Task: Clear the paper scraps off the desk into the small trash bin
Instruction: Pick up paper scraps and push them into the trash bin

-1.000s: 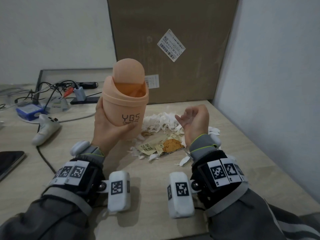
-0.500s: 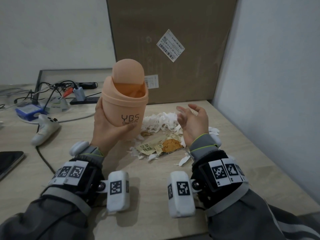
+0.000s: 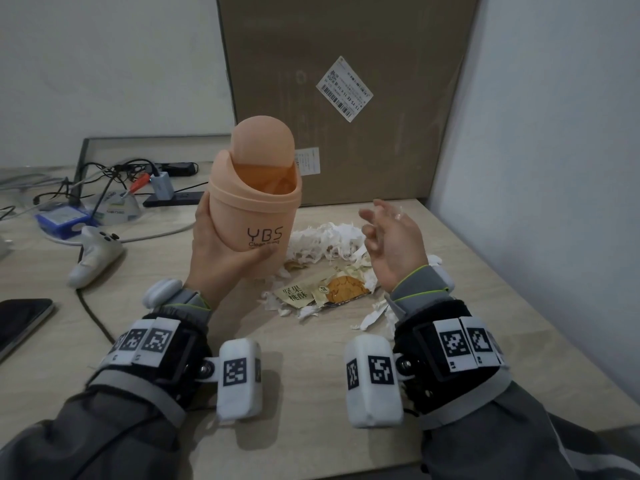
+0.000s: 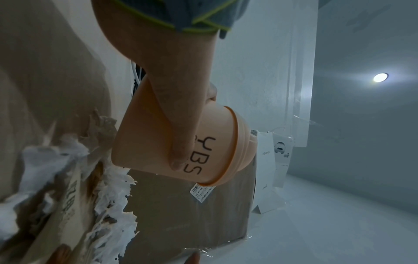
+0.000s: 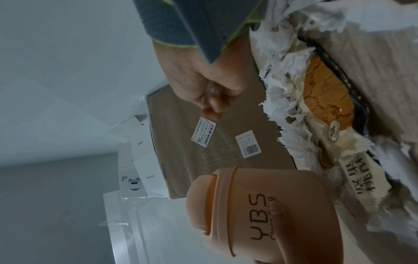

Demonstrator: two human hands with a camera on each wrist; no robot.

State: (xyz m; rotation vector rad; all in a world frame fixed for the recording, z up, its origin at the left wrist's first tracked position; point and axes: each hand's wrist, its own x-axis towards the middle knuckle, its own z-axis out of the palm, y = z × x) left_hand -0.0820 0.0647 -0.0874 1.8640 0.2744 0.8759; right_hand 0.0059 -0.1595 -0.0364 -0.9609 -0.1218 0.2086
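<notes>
left hand (image 3: 221, 258) grips the small peach trash bin (image 3: 254, 206) round its lower body, thumb across the front by the "ybs" print, fingers wrapped behind. bin is lifted off the desk (image 3: 311, 393), roughly upright with a slight tilt, domed swing lid (image 3: 263, 143) tipped back so the mouth at the front is open. left wrist view shows the thumb (image 4: 181, 125) lying over the bin wall next to the lettering.

right hand (image 3: 391, 244) is raised at about 3 o'clock from the bin, apart from it, palm turned up and toward the bin, fingers loosely spread and a bit curled. head view shows a small pale shiny bit near the fingertips, cannot tell if it is stuck on or pinched. right wrist view is blurred at the fingers, looks bunched, nothing clearly held.

paper scraps (image 3: 325, 240) lie in a white shredded heap on the desk between the two hands, at 5 o'clock from the bin and just under the right hand. in front of the heap a torn snack wrapper (image 3: 325, 292) with a printed biscuit and chinese text lies flat, more white bits round it, some by the right wrist.

behind, a big cardboard box (image 3: 346, 98) leans at 12 o'clock. at 9 o'clock a white controller (image 3: 93, 254), cables (image 3: 104, 174), a blue box (image 3: 62, 220). phone (image 3: 20, 323) at far left edge.
</notes>
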